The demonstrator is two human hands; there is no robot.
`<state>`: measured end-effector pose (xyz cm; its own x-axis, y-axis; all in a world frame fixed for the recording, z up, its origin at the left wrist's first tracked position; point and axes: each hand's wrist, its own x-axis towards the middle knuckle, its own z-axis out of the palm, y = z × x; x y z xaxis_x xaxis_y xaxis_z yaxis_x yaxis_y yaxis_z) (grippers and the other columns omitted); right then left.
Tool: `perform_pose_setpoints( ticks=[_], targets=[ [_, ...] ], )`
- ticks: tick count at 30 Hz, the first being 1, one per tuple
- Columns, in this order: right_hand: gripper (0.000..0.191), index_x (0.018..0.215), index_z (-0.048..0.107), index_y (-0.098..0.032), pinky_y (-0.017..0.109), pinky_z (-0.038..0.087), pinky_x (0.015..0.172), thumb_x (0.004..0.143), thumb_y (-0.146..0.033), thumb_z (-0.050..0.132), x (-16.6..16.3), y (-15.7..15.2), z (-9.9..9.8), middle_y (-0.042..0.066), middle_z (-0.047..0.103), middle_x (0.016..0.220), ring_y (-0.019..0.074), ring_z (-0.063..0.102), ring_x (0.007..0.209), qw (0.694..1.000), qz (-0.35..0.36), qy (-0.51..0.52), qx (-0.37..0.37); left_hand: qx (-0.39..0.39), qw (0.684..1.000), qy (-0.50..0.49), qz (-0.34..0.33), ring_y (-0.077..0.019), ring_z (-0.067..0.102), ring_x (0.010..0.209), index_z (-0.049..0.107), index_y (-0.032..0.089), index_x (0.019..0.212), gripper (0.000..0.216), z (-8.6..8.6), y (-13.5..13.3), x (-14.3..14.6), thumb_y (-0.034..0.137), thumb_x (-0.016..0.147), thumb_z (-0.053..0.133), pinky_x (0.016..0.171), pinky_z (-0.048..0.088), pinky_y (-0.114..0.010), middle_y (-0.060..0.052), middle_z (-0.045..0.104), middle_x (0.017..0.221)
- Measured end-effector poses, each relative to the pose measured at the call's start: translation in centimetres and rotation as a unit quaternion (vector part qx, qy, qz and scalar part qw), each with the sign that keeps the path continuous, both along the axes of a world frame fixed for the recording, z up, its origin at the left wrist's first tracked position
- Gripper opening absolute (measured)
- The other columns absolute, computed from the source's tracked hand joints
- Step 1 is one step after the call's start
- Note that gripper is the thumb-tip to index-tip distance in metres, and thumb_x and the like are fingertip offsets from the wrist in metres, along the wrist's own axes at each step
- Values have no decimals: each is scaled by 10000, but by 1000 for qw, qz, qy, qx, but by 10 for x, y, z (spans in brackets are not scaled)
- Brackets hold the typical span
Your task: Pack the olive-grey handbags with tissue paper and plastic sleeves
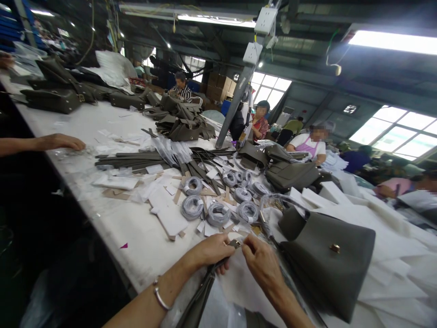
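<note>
My left hand [212, 251], with a silver bangle on the wrist, is closed around a dark olive strap [223, 262] that has a small metal fitting at its end. Close by on the right, my right hand [261, 259] pinches at the fitting and a bit of pale wrapping; its fingertips hide what exactly they grip. Below my hands lies an olive bag [195, 306], partly cut off by the frame, with a whitish sheet over it. A finished-looking olive handbag [334, 255] with a gold clasp stands to the right.
Several plastic-wrapped strap coils [218, 214] lie ahead, with a bundle of flat straps [136, 160] behind. More bags [180, 127] are heaped farther back. White foam sheets [392, 255] pile up at right. A co-worker's hand [64, 142] rests at the left table edge. A metal post [235, 102] rises mid-table.
</note>
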<state>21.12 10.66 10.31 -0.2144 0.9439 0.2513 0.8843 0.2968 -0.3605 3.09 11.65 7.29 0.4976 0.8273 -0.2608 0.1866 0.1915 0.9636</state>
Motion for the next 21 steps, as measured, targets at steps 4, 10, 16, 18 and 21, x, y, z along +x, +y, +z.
perform_pose_setpoints(
  ticks=[4, 10, 16, 18, 21],
  targets=[
    [160, 733, 546, -221, 290, 304, 601, 847, -169, 447, -6, -8, -1, 10, 637, 720, 174, 597, 652, 990, 58, -106, 69, 80, 994, 64, 42, -173, 611, 539, 558, 197, 855, 142, 2, -7, 1, 305, 766, 579, 505, 457, -247, 9, 619, 645],
    [150, 735, 528, -224, 272, 313, 613, 848, -166, 449, -13, -2, -3, -1, 641, 727, 168, 599, 678, 996, 45, -74, 24, 206, 957, 180, 96, -313, 649, 925, 594, 222, 865, 125, 3, -13, 8, 251, 746, 621, 856, 452, -403, -63, 679, 844],
    [151, 688, 499, -222, 268, 322, 607, 829, -194, 452, -20, 4, 3, -2, 606, 676, 170, 566, 645, 999, 29, -13, -19, 202, 956, 183, 106, -311, 651, 931, 595, 231, 880, 136, 3, -13, 7, 242, 748, 625, 869, 446, -405, -58, 681, 838],
    [135, 717, 514, -218, 272, 333, 629, 830, -185, 448, -20, -1, 2, 1, 600, 704, 167, 563, 656, 995, 94, -22, 5, 188, 964, 150, 112, -275, 650, 925, 586, 232, 891, 152, 4, -13, 6, 222, 743, 617, 840, 453, -359, -39, 677, 849],
    [156, 719, 514, -218, 270, 340, 632, 851, -187, 437, -14, -6, 1, -3, 585, 698, 161, 557, 646, 991, 136, -15, 11, 145, 982, 77, 97, -197, 642, 758, 552, 227, 973, 226, 7, -12, 3, 211, 749, 578, 680, 462, -274, 1, 656, 781]
  ],
)
